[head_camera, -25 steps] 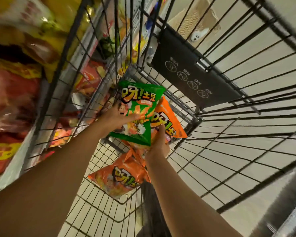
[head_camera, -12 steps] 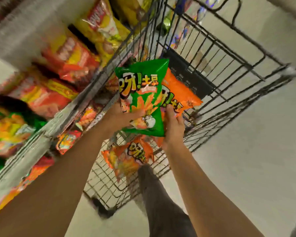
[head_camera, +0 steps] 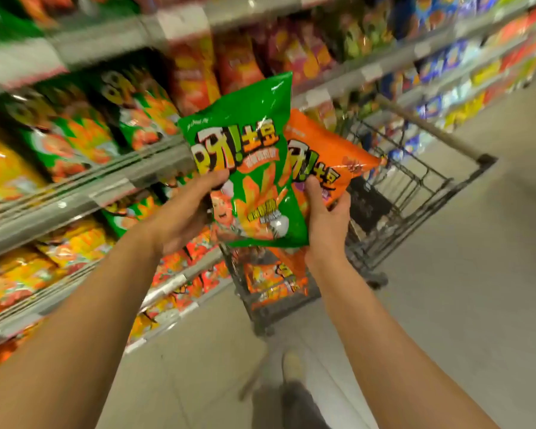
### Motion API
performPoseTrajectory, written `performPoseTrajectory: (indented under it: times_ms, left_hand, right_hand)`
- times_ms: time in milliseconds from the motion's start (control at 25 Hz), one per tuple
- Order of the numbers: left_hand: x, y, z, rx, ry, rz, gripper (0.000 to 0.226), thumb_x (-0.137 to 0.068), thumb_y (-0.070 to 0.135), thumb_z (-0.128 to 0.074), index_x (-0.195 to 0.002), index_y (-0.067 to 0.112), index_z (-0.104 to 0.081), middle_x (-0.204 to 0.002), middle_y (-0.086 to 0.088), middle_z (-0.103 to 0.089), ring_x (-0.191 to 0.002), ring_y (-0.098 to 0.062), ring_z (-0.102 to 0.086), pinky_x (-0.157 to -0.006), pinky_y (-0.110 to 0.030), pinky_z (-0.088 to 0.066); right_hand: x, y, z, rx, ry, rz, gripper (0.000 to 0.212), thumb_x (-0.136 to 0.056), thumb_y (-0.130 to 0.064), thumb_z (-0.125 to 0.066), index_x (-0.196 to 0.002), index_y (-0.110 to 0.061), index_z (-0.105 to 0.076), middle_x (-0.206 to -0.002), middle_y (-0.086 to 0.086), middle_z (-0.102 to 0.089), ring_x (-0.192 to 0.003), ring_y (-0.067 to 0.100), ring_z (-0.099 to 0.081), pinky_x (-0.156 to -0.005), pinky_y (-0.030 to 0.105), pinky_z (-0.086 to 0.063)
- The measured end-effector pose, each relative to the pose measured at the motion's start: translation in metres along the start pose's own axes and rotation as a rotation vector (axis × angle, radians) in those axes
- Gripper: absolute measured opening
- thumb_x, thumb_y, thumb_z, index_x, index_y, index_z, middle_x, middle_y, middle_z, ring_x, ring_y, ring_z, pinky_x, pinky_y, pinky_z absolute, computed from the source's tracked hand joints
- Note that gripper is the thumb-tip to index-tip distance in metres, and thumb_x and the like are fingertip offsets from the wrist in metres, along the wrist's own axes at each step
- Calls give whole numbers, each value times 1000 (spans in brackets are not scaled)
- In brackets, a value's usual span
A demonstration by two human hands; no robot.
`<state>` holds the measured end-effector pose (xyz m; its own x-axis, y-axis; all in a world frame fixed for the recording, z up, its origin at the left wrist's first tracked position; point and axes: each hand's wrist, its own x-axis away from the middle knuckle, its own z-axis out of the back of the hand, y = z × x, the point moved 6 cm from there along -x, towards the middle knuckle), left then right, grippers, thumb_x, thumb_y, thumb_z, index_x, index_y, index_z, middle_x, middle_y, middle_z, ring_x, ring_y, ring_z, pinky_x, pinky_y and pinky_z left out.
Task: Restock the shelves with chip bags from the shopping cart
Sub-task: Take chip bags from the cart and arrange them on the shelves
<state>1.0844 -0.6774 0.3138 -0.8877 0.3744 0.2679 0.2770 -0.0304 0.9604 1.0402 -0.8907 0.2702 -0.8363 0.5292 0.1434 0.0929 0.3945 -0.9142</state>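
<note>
My left hand (head_camera: 180, 212) grips a green chip bag (head_camera: 248, 156) by its left edge, thumb across the front. My right hand (head_camera: 325, 218) grips an orange chip bag (head_camera: 325, 147) that sits partly behind the green one. Both bags are held upright in the air, above the near end of the black wire shopping cart (head_camera: 415, 187). Another orange chip bag (head_camera: 273, 280) lies in the cart's near end, below my hands. The shelves (head_camera: 84, 193) on the left hold rows of green, orange and yellow bags.
The shelving runs along the left and away into the distance, with price strips on its edges. The cart stands on the grey aisle floor (head_camera: 461, 289) right of the shelves. My shoe (head_camera: 291, 370) and trouser leg show at the bottom. The picture is blurred by motion.
Both hands have lifted the green and orange bags up out of the cart. My view has risen from the cart's inside toward the shelves and aisle.
</note>
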Motion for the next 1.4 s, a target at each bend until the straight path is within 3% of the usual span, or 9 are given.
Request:
performPoseTrajectory:
  times_ms: [80,280,480,600,760,880,1040,1200,1400]
  left_hand:
    - [45,25,14,10,59,-70,53,-81,52,-73,-126,27,-66,-130,1,-70,-121,-18,-65,-98,-36,-53]
    - [143,63,56,88,254,-215,64,-80,43,-72,-139,20,-59,-133,-3,-68,-125,-23,-63,-110,-45,-46]
    - [222,115,98,58,394,-383,65,-68,49,-81,-129,31,-65,-124,1,-73,-115,-21,-70,-90,-38,-57]
    - [254,143,116,54,421,-444,47,-67,49,-84,-111,36,-75,-116,-2,-76,-104,-23,-74,-73,-31,-62]
    - [272,175,137,40,466,-520,48,-76,46,-82,-119,29,-72,-119,-5,-75,-107,-25,-73,-78,-32,-62]
    - [274,211,146,-17,488,-590,41,-75,53,-82,-113,40,-73,-120,2,-75,-110,-20,-72,-86,-35,-59]
    - [267,272,162,-48,570,-701,36,-74,51,-82,-108,40,-76,-113,5,-77,-105,-16,-74,-75,-24,-59]
    - [251,342,191,-97,644,-763,39,-71,50,-82,-106,34,-77,-106,2,-79,-96,-19,-76,-73,-32,-60]
    - [227,430,238,-226,818,-839,26,-77,47,-82,-99,36,-74,-95,17,-79,-84,-2,-75,-76,-28,-55]
  right_hand:
    - [29,-26,-27,36,-85,44,66,-87,-43,-77,-142,-23,-48,-132,-1,-65,-120,19,-64,-104,50,-51]
    - [99,-77,-99,86,-326,187,54,-76,-50,-81,-122,-27,-61,-118,-2,-73,-112,24,-68,-100,55,-51]
    - [156,-103,-166,58,-609,204,60,-71,-48,-86,-122,-29,-61,-117,-2,-74,-112,23,-70,-100,56,-53]
    - [179,-115,-204,59,-750,198,69,-63,-48,-88,-123,-32,-58,-114,-4,-76,-106,20,-73,-94,55,-57]
    - [186,-139,-245,75,-796,317,50,-78,-30,-85,-120,-37,-58,-111,-7,-75,-104,18,-72,-92,52,-58]
    - [173,-167,-273,92,-768,432,46,-83,-30,-82,-118,-46,-56,-108,-13,-75,-98,9,-73,-83,37,-60]
    - [150,-222,-309,83,-789,554,62,-79,-46,-81,-125,-61,-43,-104,-40,-66,-95,-18,-63,-75,10,-52]
    - [110,-269,-352,3,-819,599,65,-69,-52,-84,-127,-49,-56,-115,-13,-74,-107,14,-71,-91,46,-57]
    - [62,-313,-431,-120,-879,580,55,-78,-33,-83,-127,-41,-59,-111,3,-77,-94,28,-77,-76,51,-63]
